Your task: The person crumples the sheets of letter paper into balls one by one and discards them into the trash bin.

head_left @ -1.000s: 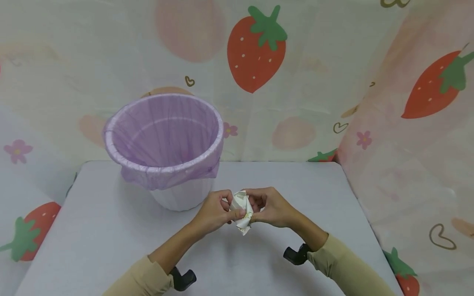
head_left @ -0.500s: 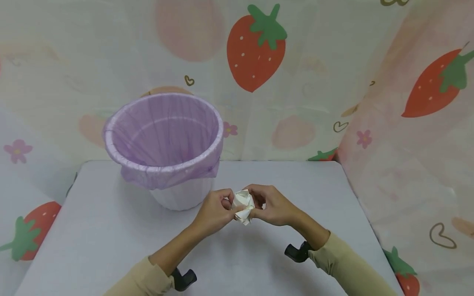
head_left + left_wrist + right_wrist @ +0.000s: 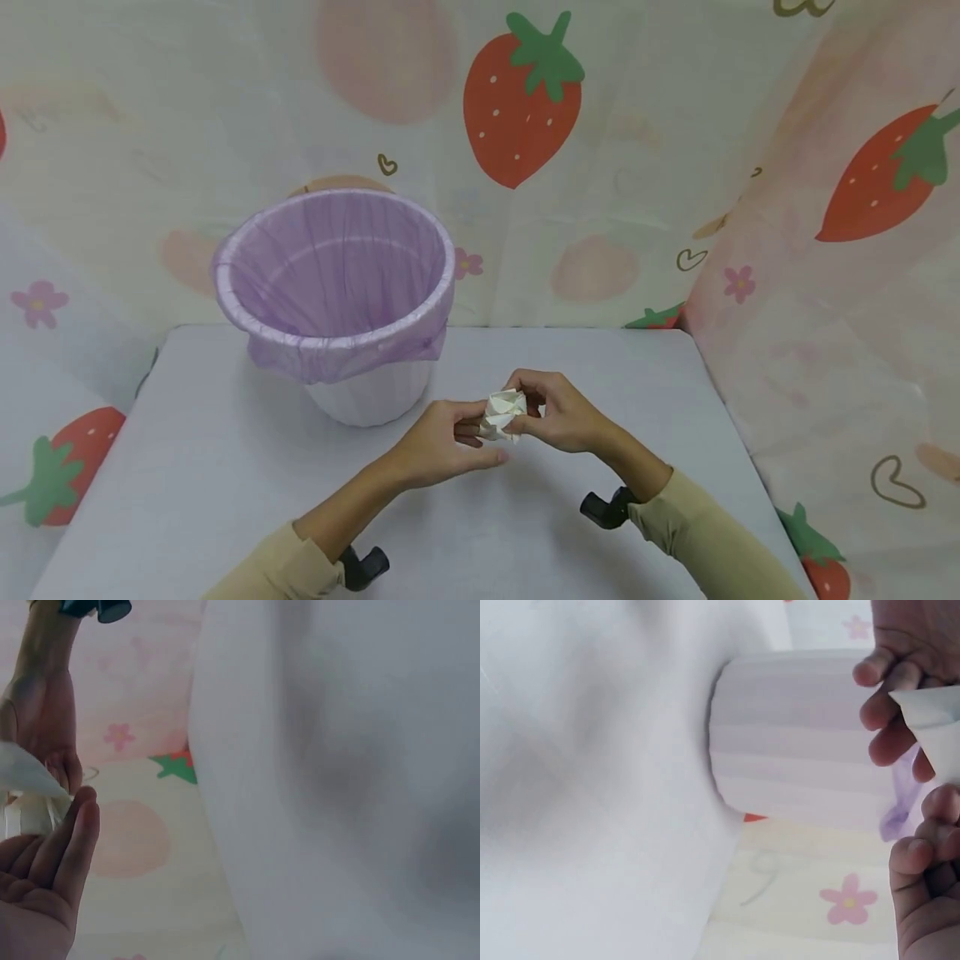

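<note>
A crumpled ball of white paper [image 3: 502, 413] is held above the white table, in front of the bin. My right hand [image 3: 567, 417] pinches it from the right between thumb and fingers. On the other side, the fairly straight fingers of my left hand [image 3: 433, 446] touch the paper, while the left thumb stands away below it. In the left wrist view, part of the paper [image 3: 28, 776] shows between both hands at the left edge. The right wrist view shows only a corner of the paper [image 3: 937, 735], cut off by the frame.
A white ribbed waste bin [image 3: 371, 392] with a purple bag folded over its rim stands behind and left of the hands. The white table [image 3: 600, 358] extends around them. Strawberry-patterned cloth [image 3: 600, 167] hangs behind and at both sides.
The paper has been squeezed from a longer twist into a rounder ball and has moved slightly right. My left thumb has come off it and the left fingers have straightened; the right hand keeps hold.
</note>
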### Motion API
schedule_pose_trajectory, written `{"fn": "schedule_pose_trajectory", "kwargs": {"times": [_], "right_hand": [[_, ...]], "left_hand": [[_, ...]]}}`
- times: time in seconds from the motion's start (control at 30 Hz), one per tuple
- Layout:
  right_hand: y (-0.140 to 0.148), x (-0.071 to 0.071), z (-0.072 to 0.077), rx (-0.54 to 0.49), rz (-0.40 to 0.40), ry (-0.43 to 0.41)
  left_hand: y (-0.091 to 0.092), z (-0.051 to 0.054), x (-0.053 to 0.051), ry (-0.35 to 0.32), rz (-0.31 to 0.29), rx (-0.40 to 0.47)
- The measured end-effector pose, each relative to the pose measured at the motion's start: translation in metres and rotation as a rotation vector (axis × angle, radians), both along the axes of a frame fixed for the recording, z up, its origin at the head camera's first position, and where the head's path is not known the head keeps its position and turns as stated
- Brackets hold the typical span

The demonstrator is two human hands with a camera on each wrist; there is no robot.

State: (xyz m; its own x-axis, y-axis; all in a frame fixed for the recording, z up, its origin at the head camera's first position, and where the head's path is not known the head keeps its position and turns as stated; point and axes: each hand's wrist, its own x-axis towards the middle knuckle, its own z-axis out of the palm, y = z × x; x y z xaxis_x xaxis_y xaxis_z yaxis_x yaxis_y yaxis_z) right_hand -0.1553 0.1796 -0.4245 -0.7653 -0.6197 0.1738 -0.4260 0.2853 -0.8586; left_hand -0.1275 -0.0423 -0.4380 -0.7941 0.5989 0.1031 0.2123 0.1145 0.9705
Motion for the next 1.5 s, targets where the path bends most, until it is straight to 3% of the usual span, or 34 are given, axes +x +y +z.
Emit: {"fn": "schedule_pose_trajectory", "kwargs": {"times": [0.1, 0.3, 0.5, 0.63, 0.8, 0.9, 1.07, 1.2, 1.4, 1.5], "right_hand": [[-0.004, 0.002, 0.0, -0.015, -0.003, -0.002], [-0.011, 0.01, 0.014, -0.055, 0.001, -0.01], [-0.009, 0.001, -0.005, -0.071, 0.011, 0.028], [-0.006, -0.001, -0.008, -0.093, 0.029, -0.002], [-0.002, -0.002, -0.004, -0.11, 0.075, -0.097], [0.0, 0.0, 0.0, -0.095, 0.082, -0.13], [0.005, 0.004, 0.008, -0.032, 0.076, -0.129], [0.008, 0.006, 0.014, 0.015, 0.07, -0.026], [-0.003, 0.017, 0.013, 0.178, -0.011, 0.373], [-0.01, 0.023, 0.012, 0.23, -0.089, 0.478]], "left_hand": [[0.003, -0.003, -0.001, 0.032, 0.01, -0.007], [0.007, -0.006, -0.001, 0.096, 0.064, -0.02], [0.009, -0.009, 0.0, 0.081, 0.12, 0.05], [0.011, -0.009, -0.002, 0.003, 0.125, 0.097], [0.012, -0.006, -0.005, -0.186, 0.086, 0.134], [0.013, -0.005, -0.005, -0.263, 0.085, 0.172], [0.014, -0.005, -0.003, -0.315, 0.094, 0.217], [0.009, -0.006, -0.005, -0.339, 0.13, 0.227], [0.003, -0.009, -0.009, -0.408, 0.157, 0.273], [0.002, -0.01, -0.011, -0.434, 0.155, 0.298]]}}
